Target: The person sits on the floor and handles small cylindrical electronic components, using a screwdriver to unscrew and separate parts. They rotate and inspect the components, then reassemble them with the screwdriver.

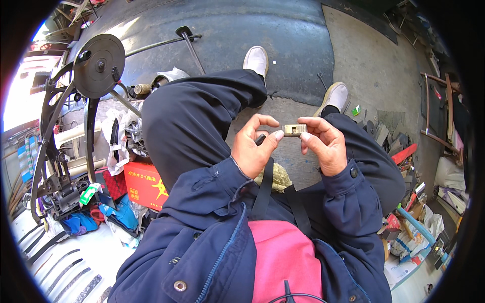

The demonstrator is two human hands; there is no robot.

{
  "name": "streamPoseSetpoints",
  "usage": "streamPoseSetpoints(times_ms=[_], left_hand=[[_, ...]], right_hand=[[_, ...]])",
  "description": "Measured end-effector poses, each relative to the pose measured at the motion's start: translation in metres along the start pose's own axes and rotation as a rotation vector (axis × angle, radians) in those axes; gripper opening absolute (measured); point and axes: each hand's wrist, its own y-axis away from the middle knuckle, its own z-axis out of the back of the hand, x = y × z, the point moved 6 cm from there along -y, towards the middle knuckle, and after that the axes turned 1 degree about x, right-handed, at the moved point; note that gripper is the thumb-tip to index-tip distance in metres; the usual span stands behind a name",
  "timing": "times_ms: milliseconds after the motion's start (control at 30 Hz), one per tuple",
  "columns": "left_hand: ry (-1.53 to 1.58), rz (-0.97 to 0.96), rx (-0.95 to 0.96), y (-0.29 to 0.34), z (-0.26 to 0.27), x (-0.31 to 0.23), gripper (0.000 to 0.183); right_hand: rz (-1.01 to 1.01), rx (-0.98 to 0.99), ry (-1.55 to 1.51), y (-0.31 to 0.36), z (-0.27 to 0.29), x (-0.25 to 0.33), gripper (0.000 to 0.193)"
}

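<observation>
1. I see a small brass-coloured block (294, 130), maybe a padlock body, held up between both hands above the knees.
2. My right hand (323, 144) pinches the block's right end between thumb and fingertips.
3. My left hand (252, 146) touches the block's left end with thumb and forefinger pressed together there; a dark piece (259, 139) sits in that palm, too hidden to identify.
4. Just below the grip, a black strap (263, 189) runs down over the blue jacket (202, 237).
5. Beyond the grip, two pale shoes (256, 59) rest on the concrete (364, 60).
6. Well left of the grip stand a red box (144, 184) and a black wheel (98, 65) on a machine frame.
</observation>
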Motion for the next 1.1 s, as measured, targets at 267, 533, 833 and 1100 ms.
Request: streamPoseSetpoints(times_ms=[267,533,833,1100], left_hand=[[-0.658,-0.382,-0.086,0.018,-0.011,-0.034,0.018],[-0.835,-0.641,-0.093,0.017,-0.014,-0.045,0.018],[-0.782,-0.484,-0.085,0.014,-0.01,-0.034,0.013],[-0.176,-0.21,-0.094,-0.003,0.015,-0.016,0.006]], right_hand=[[-0.021,-0.018,0.039,0.002,-0.005,-0.001,0.031],[0.017,-0.029,0.085,0.004,-0.008,0.0,0.031],[-0.015,-0.027,0.091,0.007,-0.009,-0.001,0.031],[-0.009,-0.035,0.022,0.005,-0.005,0.001,0.031]])
